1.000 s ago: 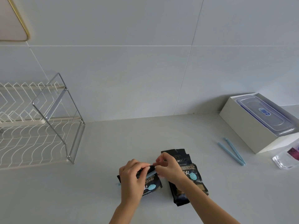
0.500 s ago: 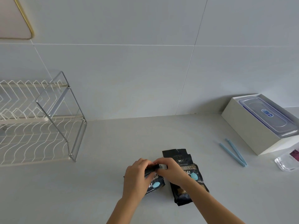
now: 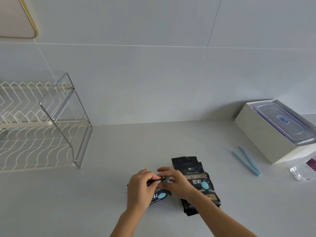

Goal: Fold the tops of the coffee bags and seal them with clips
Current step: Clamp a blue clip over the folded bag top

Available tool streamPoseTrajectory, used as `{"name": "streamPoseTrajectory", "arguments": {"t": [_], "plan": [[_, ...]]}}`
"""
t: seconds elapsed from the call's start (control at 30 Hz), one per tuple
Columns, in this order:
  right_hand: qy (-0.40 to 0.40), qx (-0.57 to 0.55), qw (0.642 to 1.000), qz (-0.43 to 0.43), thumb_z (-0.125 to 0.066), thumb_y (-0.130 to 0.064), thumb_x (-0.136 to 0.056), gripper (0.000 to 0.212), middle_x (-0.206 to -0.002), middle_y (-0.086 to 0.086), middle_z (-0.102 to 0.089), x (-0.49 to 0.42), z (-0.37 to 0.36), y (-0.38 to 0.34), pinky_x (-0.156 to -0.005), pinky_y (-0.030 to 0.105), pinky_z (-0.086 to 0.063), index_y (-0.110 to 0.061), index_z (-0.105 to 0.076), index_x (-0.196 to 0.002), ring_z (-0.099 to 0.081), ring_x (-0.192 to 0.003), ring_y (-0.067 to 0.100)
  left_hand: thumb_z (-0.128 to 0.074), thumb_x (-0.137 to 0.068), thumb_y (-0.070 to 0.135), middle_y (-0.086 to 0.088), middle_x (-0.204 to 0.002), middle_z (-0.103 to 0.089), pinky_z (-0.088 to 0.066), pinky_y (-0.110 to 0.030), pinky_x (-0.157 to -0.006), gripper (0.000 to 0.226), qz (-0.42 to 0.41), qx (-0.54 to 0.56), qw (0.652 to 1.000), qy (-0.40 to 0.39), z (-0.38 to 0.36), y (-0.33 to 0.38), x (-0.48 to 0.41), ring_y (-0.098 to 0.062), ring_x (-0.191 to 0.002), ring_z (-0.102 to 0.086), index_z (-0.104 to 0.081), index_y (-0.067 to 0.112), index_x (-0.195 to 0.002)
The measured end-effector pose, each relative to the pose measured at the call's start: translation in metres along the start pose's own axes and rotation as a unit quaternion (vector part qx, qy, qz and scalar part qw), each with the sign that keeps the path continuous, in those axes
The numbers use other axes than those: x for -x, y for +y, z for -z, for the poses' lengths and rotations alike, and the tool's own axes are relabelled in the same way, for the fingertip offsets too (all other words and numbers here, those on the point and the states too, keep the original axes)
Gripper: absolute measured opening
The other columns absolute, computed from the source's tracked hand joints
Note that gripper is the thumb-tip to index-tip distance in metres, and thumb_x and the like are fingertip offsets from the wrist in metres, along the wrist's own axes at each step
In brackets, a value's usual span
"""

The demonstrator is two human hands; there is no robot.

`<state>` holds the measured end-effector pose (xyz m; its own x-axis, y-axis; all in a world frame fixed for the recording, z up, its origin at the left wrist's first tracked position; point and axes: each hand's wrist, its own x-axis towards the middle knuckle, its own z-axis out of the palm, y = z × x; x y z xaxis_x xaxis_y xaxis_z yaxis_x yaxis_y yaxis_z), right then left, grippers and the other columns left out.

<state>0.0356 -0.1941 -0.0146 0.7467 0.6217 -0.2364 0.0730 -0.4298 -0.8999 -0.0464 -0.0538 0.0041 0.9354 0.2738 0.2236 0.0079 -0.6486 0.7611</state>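
Note:
A black coffee bag with a light blue label lies on the grey counter under both hands. My left hand grips its folded top from the left. My right hand pinches the right end of a light blue clip that lies across the fold. A second black coffee bag lies flat just to the right, its top unfolded and pointing at the wall; my right forearm crosses its lower part. Two more light blue clips lie loose on the counter further right.
A white box holding a clear lidded container stands at the back right. A clear plastic packet lies at the right edge. A wire dish rack fills the left side. A tiled wall closes off the back.
Both hands have drawn closer together over the folded top of the left bag. The blue clip, seen slanting between the hands a second ago, now shows only at my right fingertips.

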Motion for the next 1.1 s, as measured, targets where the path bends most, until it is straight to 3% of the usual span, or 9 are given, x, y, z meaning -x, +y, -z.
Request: {"name": "streamPoseTrajectory", "arguments": {"t": [0.1, 0.23, 0.33, 0.43, 0.6, 0.7, 0.8, 0.97, 1.1], "plan": [[0.007, 0.004, 1.000, 0.011, -0.072, -0.016, -0.079, 0.021, -0.117, -0.004, -0.059, -0.004, 0.001, -0.005, -0.100, 0.046, -0.044, -0.030, -0.073, -0.094, -0.055, -0.113, 0.012, -0.077, -0.070, 0.013, 0.024, -0.063, -0.056, -0.041, -0.004, -0.057, 0.017, 0.005, -0.002, 1.000, 0.003, 0.002, -0.001, -0.007, 0.001, -0.069, -0.060, -0.066, 0.025, -0.068], [0.027, 0.153, 0.987, 0.047, -0.073, -0.024, -0.078, 0.020, -0.117, -0.001, -0.061, -0.014, 0.006, -0.019, -0.094, 0.034, -0.047, -0.018, -0.073, -0.097, -0.054, -0.108, 0.011, -0.076, -0.071, 0.023, 0.021, -0.069, -0.064, -0.044, -0.004, -0.060, 0.015, 0.030, -0.013, 0.999, -0.033, 0.014, -0.012, -0.018, 0.004, -0.070, -0.062, -0.065, 0.031, -0.075], [0.054, 0.311, 0.943, 0.101, -0.073, -0.028, -0.076, 0.014, -0.108, -0.007, -0.060, -0.015, 0.011, -0.029, -0.080, 0.027, -0.046, -0.021, -0.071, -0.089, -0.050, -0.103, 0.011, -0.077, -0.069, 0.029, 0.018, -0.072, -0.065, -0.047, -0.012, -0.061, 0.014, 0.039, -0.063, 0.996, -0.042, 0.025, -0.030, -0.009, 0.000, -0.067, -0.061, -0.066, 0.028, -0.077], [0.026, 0.415, 0.894, 0.166, -0.068, -0.030, -0.079, 0.016, -0.101, -0.004, -0.062, -0.017, 0.003, -0.039, -0.070, 0.027, -0.038, -0.023, -0.066, -0.094, -0.050, -0.096, 0.015, -0.076, -0.069, 0.026, 0.013, -0.072, -0.064, -0.049, -0.021, -0.062, 0.011, 0.064, -0.060, 0.996, -0.015, 0.026, -0.040, 0.003, -0.004, -0.068, -0.060, -0.068, 0.023, -0.074], [-0.001, 0.419, 0.892, 0.173, -0.056, -0.043, -0.088, 0.026, -0.089, 0.002, -0.064, -0.019, -0.024, -0.047, -0.059, 0.028, -0.032, -0.019, -0.063, -0.093, -0.058, -0.085, 0.022, -0.076, -0.070, 0.017, 0.009, -0.068, -0.059, -0.042, -0.017, -0.057, 0.012, 0.078, -0.047, 0.996, 0.009, 0.016, -0.045, 0.006, -0.008, -0.064, -0.056, -0.066, 0.020, -0.066], [-0.001, 0.408, 0.897, 0.168, -0.054, -0.042, -0.089, 0.026, -0.088, 0.003, -0.065, -0.019, -0.020, -0.043, -0.060, 0.031, -0.039, -0.020, -0.064, -0.094, -0.058, -0.083, 0.023, -0.076, -0.071, 0.011, 0.011, -0.072, -0.066, -0.043, -0.010, -0.065, 0.020, 0.120, 0.056, 0.991, 0.012, 0.013, -0.051, 0.008, -0.004, -0.074, -0.061, -0.066, 0.028, -0.069], [0.017, 0.380, 0.913, 0.146, -0.053, -0.041, -0.088, 0.023, -0.087, 0.002, -0.063, -0.017, -0.017, -0.039, -0.061, 0.033, -0.042, -0.022, -0.065, -0.094, -0.058, -0.078, 0.024, -0.072, -0.077, 0.017, 0.012, -0.085, -0.071, -0.046, -0.021, -0.077, 0.012, 0.142, 0.113, 0.983, 0.002, 0.006, -0.057, 0.013, -0.006, -0.086, -0.062, -0.071, 0.028, -0.083], [0.058, 0.336, 0.933, 0.114, -0.055, -0.038, -0.088, 0.018, -0.078, -0.003, -0.056, -0.019, -0.024, -0.035, -0.056, 0.028, -0.037, -0.024, -0.067, -0.089, -0.054, -0.068, 0.017, -0.067, -0.083, 0.015, 0.012, -0.085, -0.071, -0.041, -0.016, -0.076, 0.028, 0.156, 0.145, 0.977, 0.015, 0.001, -0.060, 0.023, -0.009, -0.089, -0.059, -0.068, 0.042, -0.086], [0.070, 0.268, 0.957, 0.085, -0.061, -0.035, -0.085, 0.017, -0.070, -0.008, -0.051, -0.023, -0.026, -0.037, -0.051, 0.019, -0.029, -0.022, -0.070, -0.083, -0.048, -0.062, 0.012, -0.062, -0.087, 0.014, 0.006, -0.085, -0.072, -0.042, -0.014, -0.077, 0.021, 0.159, 0.167, 0.973, 0.011, 0.000, -0.062, 0.022, -0.009, -0.089, -0.061, -0.069, 0.034, -0.089]]}}
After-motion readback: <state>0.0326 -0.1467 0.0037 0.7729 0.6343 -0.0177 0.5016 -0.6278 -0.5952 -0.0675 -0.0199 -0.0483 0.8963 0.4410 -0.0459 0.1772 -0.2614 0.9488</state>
